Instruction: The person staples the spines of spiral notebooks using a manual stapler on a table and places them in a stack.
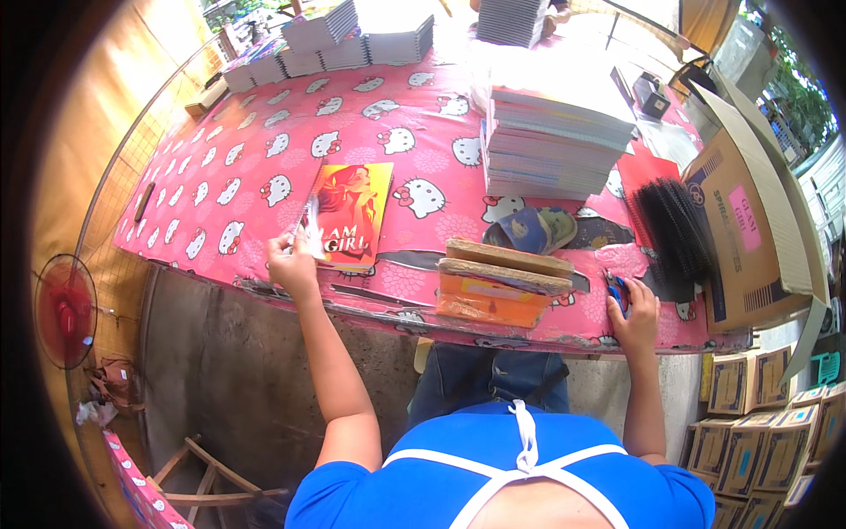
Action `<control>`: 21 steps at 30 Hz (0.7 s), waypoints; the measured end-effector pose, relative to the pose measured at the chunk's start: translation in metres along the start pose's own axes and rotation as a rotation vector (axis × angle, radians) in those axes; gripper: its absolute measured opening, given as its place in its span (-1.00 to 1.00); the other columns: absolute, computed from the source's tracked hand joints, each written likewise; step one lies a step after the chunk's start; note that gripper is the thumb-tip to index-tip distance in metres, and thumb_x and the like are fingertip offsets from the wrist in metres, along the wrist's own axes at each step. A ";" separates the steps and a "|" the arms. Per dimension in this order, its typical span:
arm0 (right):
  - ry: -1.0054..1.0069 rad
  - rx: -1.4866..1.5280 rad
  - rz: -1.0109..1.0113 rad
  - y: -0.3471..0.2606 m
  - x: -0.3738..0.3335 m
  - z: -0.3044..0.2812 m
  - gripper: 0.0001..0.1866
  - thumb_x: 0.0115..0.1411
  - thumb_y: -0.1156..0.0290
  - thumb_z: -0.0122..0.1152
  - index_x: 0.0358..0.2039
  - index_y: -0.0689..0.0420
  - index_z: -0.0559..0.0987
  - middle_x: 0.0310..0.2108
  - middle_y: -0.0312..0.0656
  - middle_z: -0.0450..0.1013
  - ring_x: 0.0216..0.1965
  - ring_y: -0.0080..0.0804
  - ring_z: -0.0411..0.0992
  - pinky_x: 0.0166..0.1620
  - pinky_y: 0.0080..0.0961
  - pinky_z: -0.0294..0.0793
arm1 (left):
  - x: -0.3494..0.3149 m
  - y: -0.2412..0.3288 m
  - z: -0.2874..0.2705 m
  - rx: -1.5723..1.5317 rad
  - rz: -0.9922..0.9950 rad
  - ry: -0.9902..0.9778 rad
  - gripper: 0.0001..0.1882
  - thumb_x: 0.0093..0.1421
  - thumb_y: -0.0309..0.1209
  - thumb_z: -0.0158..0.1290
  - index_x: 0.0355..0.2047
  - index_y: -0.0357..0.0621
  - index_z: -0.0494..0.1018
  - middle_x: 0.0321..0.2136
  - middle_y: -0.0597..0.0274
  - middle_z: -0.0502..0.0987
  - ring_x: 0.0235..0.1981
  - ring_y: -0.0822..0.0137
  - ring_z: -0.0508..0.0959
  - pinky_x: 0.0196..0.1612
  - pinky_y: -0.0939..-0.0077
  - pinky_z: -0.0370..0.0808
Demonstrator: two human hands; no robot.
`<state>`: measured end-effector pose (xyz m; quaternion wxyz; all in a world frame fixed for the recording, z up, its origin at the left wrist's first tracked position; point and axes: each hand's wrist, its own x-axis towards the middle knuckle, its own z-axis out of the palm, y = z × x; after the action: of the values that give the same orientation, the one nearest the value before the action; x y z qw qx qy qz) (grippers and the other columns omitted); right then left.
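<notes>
A red and yellow booklet (pixel 359 207) lies on the pink patterned tablecloth, left of the middle. At its lower left edge my left hand (pixel 293 266) is closed, fingers pinched on the booklet's side. Over on the right, near the table's front edge, my right hand (pixel 638 319) curls around a small blue-handled tool (pixel 616 294); its working end is too small to make out. Between the hands stands a worn block of boards (pixel 502 295) with an orange front. Behind that block lies a blue and olive cloth-like item (pixel 531 231).
A tall stack of printed sheets (pixel 555 145) stands beyond the block. Black spiral coils (pixel 671 227) lie beside an open cardboard box (pixel 749 207) at right. Several bound book stacks (pixel 322 48) line the far edge. A red fan (pixel 66 310) stands at left.
</notes>
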<state>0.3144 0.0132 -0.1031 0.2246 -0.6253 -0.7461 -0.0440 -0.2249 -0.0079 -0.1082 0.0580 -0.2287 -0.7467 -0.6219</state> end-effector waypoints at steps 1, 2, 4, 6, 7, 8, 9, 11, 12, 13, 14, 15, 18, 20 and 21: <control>-0.003 -0.029 -0.008 -0.005 0.005 -0.004 -0.57 0.06 0.27 0.32 -0.09 0.22 0.53 0.09 0.04 0.36 0.09 -0.02 0.34 0.14 -0.10 0.24 | 0.002 -0.007 -0.002 0.273 -0.027 -0.065 -0.79 0.15 -0.45 0.20 -0.37 -0.28 0.39 -0.38 0.15 0.59 -0.43 0.44 0.56 -0.36 0.55 0.54; -0.007 -0.054 -0.018 -0.015 0.012 -0.013 -0.56 0.04 0.27 0.33 -0.10 0.22 0.54 0.11 0.04 0.34 0.11 -0.02 0.33 0.17 -0.07 0.20 | 0.004 -0.015 -0.003 0.205 -0.041 -0.057 -0.80 0.15 -0.45 0.20 -0.35 -0.28 0.41 -0.39 0.16 0.60 -0.43 0.43 0.57 -0.34 0.55 0.54; 0.105 0.047 -0.096 -0.025 0.038 -0.020 -0.60 0.03 0.28 0.35 -0.15 0.23 0.57 0.11 0.06 0.34 0.11 -0.01 0.33 0.17 -0.10 0.22 | 0.007 -0.031 0.000 0.062 -0.066 -0.048 -0.81 0.14 -0.46 0.20 -0.30 -0.28 0.45 -0.42 0.17 0.61 -0.44 0.40 0.59 -0.31 0.55 0.55; 0.267 0.220 -0.257 -0.054 0.081 -0.037 -0.65 0.03 0.30 0.35 -0.20 0.23 0.59 0.09 0.06 0.37 0.09 -0.01 0.35 0.12 -0.16 0.29 | 0.011 -0.050 0.001 -0.026 0.012 -0.008 -0.83 0.14 -0.47 0.19 -0.29 -0.26 0.48 -0.40 0.16 0.62 -0.41 0.38 0.62 -0.30 0.54 0.55; 0.325 0.229 -0.310 -0.066 0.103 -0.041 -0.66 0.03 0.31 0.35 -0.21 0.22 0.59 0.08 0.04 0.38 0.07 -0.02 0.35 0.11 -0.17 0.31 | 0.013 -0.054 0.001 -0.073 0.054 0.009 -0.84 0.14 -0.47 0.19 -0.29 -0.26 0.50 -0.39 0.15 0.63 -0.40 0.37 0.63 -0.29 0.53 0.56; 0.386 0.231 -0.358 -0.077 0.126 -0.045 -0.68 0.04 0.33 0.35 -0.21 0.20 0.60 0.07 0.02 0.39 0.06 -0.02 0.36 0.09 -0.18 0.33 | 0.014 -0.053 0.000 0.069 0.045 -0.016 -0.79 0.14 -0.49 0.17 -0.20 -0.23 0.52 -0.33 0.15 0.65 -0.34 0.36 0.65 -0.26 0.51 0.57; 0.431 0.238 -0.406 -0.087 0.149 -0.049 -0.68 0.04 0.31 0.35 -0.20 0.18 0.60 0.05 -0.01 0.40 0.04 -0.03 0.37 0.09 -0.19 0.33 | 0.014 -0.052 0.002 0.108 0.043 -0.034 -0.76 0.13 -0.49 0.18 -0.16 -0.22 0.52 -0.33 0.16 0.65 -0.34 0.36 0.65 -0.25 0.51 0.57; 0.479 0.198 -0.529 -0.107 0.194 -0.052 -0.67 0.04 0.27 0.35 -0.19 0.13 0.61 0.01 -0.06 0.42 0.00 -0.06 0.39 0.09 -0.23 0.33 | 0.016 -0.055 -0.002 0.201 0.035 -0.052 -0.69 0.13 -0.49 0.18 -0.09 -0.20 0.50 -0.32 0.19 0.65 -0.33 0.35 0.65 -0.24 0.50 0.57; 0.485 0.147 -0.600 -0.119 0.213 -0.052 -0.67 0.05 0.24 0.35 -0.18 0.11 0.61 -0.01 -0.08 0.43 -0.01 -0.08 0.39 0.09 -0.25 0.33 | 0.020 -0.061 -0.007 0.168 0.024 -0.065 -0.62 0.12 -0.49 0.19 -0.02 -0.18 0.48 -0.29 0.16 0.64 -0.30 0.35 0.65 -0.21 0.51 0.56; 0.480 0.111 -0.608 -0.133 0.226 -0.050 -0.68 0.06 0.26 0.32 -0.18 0.10 0.62 -0.05 -0.11 0.45 -0.03 -0.13 0.40 0.08 -0.27 0.33 | 0.020 -0.058 -0.009 0.192 0.019 -0.042 -0.62 0.12 -0.47 0.19 -0.02 -0.18 0.48 -0.26 0.15 0.63 -0.29 0.35 0.64 -0.19 0.50 0.55; 0.475 0.065 -0.609 -0.142 0.235 -0.050 -0.70 0.07 0.28 0.29 -0.18 0.09 0.62 -0.10 -0.14 0.47 -0.04 -0.17 0.41 0.08 -0.29 0.34 | 0.018 -0.045 -0.008 0.209 0.016 -0.031 -0.62 0.12 -0.46 0.19 -0.02 -0.18 0.49 -0.23 0.13 0.63 -0.27 0.35 0.64 -0.16 0.49 0.55; 0.438 0.100 -0.625 -0.141 0.245 -0.046 -0.71 0.07 0.31 0.27 -0.18 0.09 0.62 -0.13 -0.16 0.48 -0.06 -0.19 0.42 0.06 -0.29 0.35 | 0.016 -0.031 -0.007 0.225 0.014 -0.021 -0.62 0.13 -0.45 0.20 -0.02 -0.18 0.49 -0.20 0.12 0.62 -0.25 0.36 0.63 -0.14 0.48 0.54; 0.416 0.182 -0.676 -0.137 0.256 -0.025 -0.74 0.04 0.46 0.18 -0.21 0.07 0.62 -0.28 -0.25 0.51 -0.17 -0.28 0.45 -0.04 -0.30 0.44 | -0.009 0.046 -0.005 -0.356 -0.060 -0.223 -0.53 0.18 -0.40 0.16 0.09 -0.26 0.37 -0.01 0.04 0.49 -0.08 0.28 0.54 -0.01 0.35 0.49; 0.481 0.144 -0.741 -0.140 0.238 -0.026 -0.74 0.02 0.46 0.16 -0.22 0.05 0.63 -0.29 -0.26 0.51 -0.21 -0.28 0.46 -0.09 -0.31 0.45 | -0.029 0.087 0.004 -0.894 -0.230 -0.549 -0.50 0.22 -0.38 0.12 0.13 -0.30 0.30 0.04 -0.02 0.43 -0.04 0.24 0.52 0.04 0.31 0.48; 0.513 0.127 -0.772 -0.143 0.223 -0.027 -0.74 0.01 0.47 0.16 -0.23 0.04 0.63 -0.29 -0.26 0.51 -0.23 -0.28 0.46 -0.11 -0.32 0.46 | -0.040 0.112 0.008 -1.131 -0.362 -0.798 -0.48 0.25 -0.35 0.09 0.15 -0.32 0.26 0.06 -0.05 0.40 -0.03 0.23 0.51 0.06 0.29 0.48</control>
<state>0.1598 0.1764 0.0389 0.4069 -0.2556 -0.8458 -0.2319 -0.1412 0.0024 -0.0240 -0.4512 -0.3060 -0.3005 -0.7826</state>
